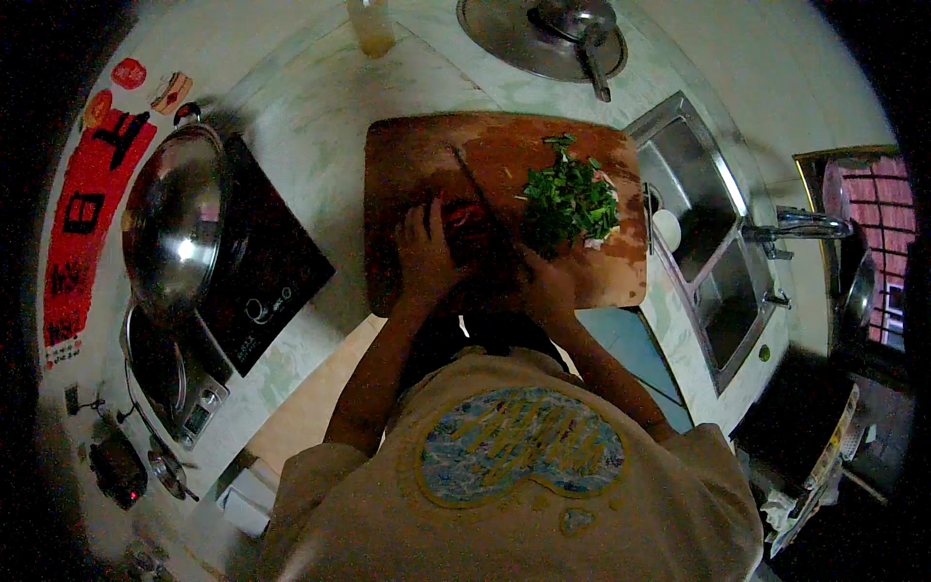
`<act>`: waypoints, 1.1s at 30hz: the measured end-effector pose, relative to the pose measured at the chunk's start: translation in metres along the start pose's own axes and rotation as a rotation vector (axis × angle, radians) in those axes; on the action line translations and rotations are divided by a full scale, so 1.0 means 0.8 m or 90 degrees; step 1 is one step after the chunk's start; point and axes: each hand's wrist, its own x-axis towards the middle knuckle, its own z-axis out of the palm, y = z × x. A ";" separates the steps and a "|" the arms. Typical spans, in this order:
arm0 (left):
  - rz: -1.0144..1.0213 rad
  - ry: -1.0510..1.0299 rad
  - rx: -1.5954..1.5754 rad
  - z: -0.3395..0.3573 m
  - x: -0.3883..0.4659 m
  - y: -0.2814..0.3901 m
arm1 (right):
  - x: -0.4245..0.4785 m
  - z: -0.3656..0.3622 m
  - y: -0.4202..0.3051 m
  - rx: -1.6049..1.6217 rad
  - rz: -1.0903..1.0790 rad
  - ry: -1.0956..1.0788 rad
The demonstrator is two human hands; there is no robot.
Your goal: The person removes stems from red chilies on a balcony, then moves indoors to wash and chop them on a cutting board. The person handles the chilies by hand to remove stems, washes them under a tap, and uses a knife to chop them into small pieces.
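A wooden cutting board (436,138) lies before me on the counter. On its left part my left hand (428,254) rests with bent fingers beside a dark red food (469,217), possibly meat or peppers; the dim light hides its exact kind. My right hand (547,280) grips a knife (476,185) whose dark blade slants up and to the left, along the right side of the red food. The knife's handle is hidden within the hand. To the right of the blade sits a heap of chopped green leaves (571,200), with some pale pieces under its right edge.
A metal sink (684,153) with a faucet (811,222) adjoins the board's right side. At left, a wok (174,225) sits on a black induction cooktop (269,291). Behind the board are a large metal lid (502,44) and a jar (372,29).
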 end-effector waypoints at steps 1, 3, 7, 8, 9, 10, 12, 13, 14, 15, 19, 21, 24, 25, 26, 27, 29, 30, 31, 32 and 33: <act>-0.006 -0.017 0.008 -0.002 0.003 0.002 | -0.002 0.001 -0.001 -0.012 -0.008 -0.003; -0.012 -0.016 -0.007 0.000 0.006 0.002 | 0.000 0.006 0.003 -0.017 -0.019 -0.002; -0.025 -0.013 -0.063 0.000 0.008 -0.001 | 0.001 -0.002 0.004 -0.010 -0.042 -0.012; -0.031 -0.030 -0.068 -0.002 0.009 0.000 | 0.001 -0.002 0.007 -0.024 -0.047 -0.007; -0.065 -0.064 -0.023 -0.001 0.016 0.000 | 0.002 0.000 0.007 -0.037 -0.054 -0.004; -0.104 -0.099 0.019 0.005 0.029 0.000 | 0.002 0.001 0.005 -0.052 -0.062 -0.005; -0.138 -0.144 0.060 0.008 0.048 -0.003 | 0.000 0.001 -0.002 -0.036 -0.047 -0.009; -0.134 -0.153 0.058 0.008 0.056 -0.003 | -0.001 0.001 -0.004 -0.027 -0.039 -0.010; -0.130 -0.163 0.056 0.007 0.060 -0.004 | -0.001 0.002 -0.002 -0.018 -0.051 -0.009; -0.090 -0.145 0.049 0.007 0.061 -0.007 | -0.001 0.000 0.001 -0.009 -0.059 -0.003; 0.050 -0.147 0.106 0.005 0.066 -0.036 | -0.001 -0.009 0.002 0.027 -0.083 -0.014; 0.069 -0.149 0.046 0.010 0.076 -0.052 | 0.001 0.005 0.017 0.057 -0.128 0.028; 0.024 -0.042 -0.126 0.026 0.078 -0.091 | 0.005 0.005 0.010 0.106 -0.082 -0.015; 0.017 0.025 -0.104 0.035 0.069 -0.103 | 0.005 0.002 0.006 0.123 -0.046 -0.044; 0.008 0.094 -0.082 0.043 0.060 -0.115 | 0.007 0.007 0.009 0.132 -0.047 -0.034; -0.004 0.119 -0.076 0.037 0.049 -0.095 | 0.008 0.013 0.021 0.141 -0.039 -0.015; -0.031 0.173 -0.061 0.016 0.014 -0.033 | 0.007 0.014 0.031 0.093 -0.034 0.014; -0.046 0.168 -0.013 0.017 0.004 -0.024 | 0.009 0.012 0.028 0.035 -0.040 0.018; -0.061 0.163 0.033 0.021 -0.004 -0.016 | 0.009 0.012 0.026 -0.014 -0.054 0.045; -0.076 0.156 0.079 0.023 -0.005 -0.011 | 0.010 0.011 0.024 -0.063 -0.066 0.073; -0.080 0.168 0.064 0.033 -0.005 -0.014 | 0.009 0.010 0.019 -0.105 -0.095 0.121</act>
